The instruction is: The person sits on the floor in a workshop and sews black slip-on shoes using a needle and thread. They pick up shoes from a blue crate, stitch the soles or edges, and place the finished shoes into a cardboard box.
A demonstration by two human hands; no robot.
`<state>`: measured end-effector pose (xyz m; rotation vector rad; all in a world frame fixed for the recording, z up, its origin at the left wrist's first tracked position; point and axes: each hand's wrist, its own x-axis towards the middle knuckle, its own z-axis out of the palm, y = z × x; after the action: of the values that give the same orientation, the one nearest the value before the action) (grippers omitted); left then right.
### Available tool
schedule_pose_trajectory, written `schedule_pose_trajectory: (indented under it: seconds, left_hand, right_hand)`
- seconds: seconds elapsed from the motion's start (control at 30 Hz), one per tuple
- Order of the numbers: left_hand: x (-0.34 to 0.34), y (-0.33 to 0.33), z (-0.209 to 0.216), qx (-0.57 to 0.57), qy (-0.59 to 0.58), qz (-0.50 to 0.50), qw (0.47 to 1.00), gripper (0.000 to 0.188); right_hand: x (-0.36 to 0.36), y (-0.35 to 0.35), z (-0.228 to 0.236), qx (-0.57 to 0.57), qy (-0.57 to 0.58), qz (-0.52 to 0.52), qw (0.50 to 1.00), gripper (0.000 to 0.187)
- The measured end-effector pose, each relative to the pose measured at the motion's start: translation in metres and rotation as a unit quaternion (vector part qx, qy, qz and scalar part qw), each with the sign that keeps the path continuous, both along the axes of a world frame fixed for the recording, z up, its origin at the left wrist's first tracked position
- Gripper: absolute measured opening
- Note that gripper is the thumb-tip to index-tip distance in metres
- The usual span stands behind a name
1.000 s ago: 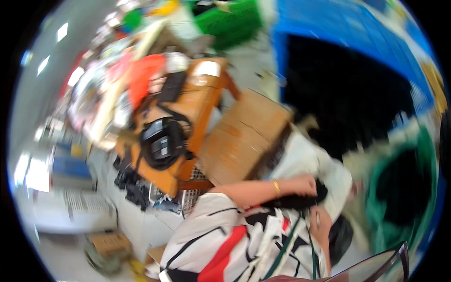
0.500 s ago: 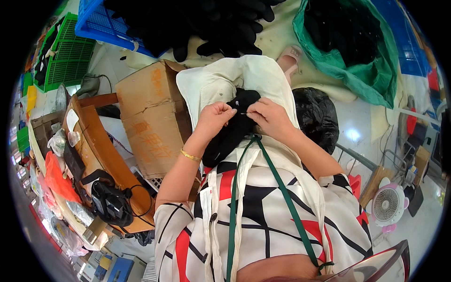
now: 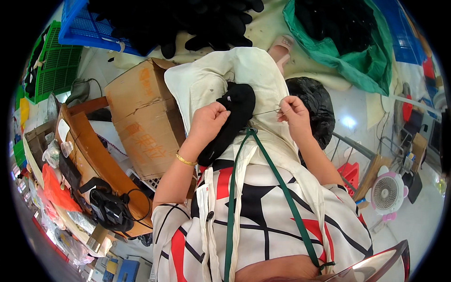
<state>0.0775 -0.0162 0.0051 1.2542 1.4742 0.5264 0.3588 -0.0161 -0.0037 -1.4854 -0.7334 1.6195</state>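
Black glove (image 3: 231, 120) on a cream cloth (image 3: 211, 80) over the lap.
Left hand (image 3: 206, 123) pinches the glove's edge; right hand (image 3: 293, 112) pinches a taut thread (image 3: 265, 112). Cardboard box (image 3: 141, 117) crowds left; black bag (image 3: 312, 105) right.

Black glove (image 3: 232, 120) on cream cloth (image 3: 211, 80) (green strap (image 3: 282, 188), red-black-white patterned shirt (image 3: 263, 211)).

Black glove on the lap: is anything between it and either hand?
Nothing visible. The left hand pinches the black glove directly. The right hand is clear of it, joined only by a thin thread over the cream cloth.
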Motion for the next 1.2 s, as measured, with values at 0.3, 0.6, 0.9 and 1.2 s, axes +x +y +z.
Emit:
schedule_pose_trajectory:
  seconds: [0.3, 0.6, 0.9, 1.2]
  left_hand:
    - [-0.003, 0.001, 0.007, 0.041, 0.048, -0.007, 0.998, 0.018]
    - [-0.004, 0.014, 0.016, 0.078, 0.047, -0.05, 0.995, 0.016]
    - [-0.013, 0.023, -0.03, -0.043, -0.115, 0.029, 0.992, 0.014]
    - [-0.017, 0.019, -0.017, -0.211, -0.317, 0.201, 0.903, 0.007]
  right_hand:
    - [-0.002, 0.008, -0.004, 0.06, -0.095, 0.017, 0.993, 0.005]
    - [-0.093, 0.039, 0.01, 0.398, -0.419, 0.32, 0.751, 0.007]
    - [-0.105, 0.043, 0.005, 0.366, -0.373, 0.294, 0.8, 0.004]
    - [-0.065, 0.014, 0.023, 0.006, 0.033, 0.153, 0.988, 0.014]
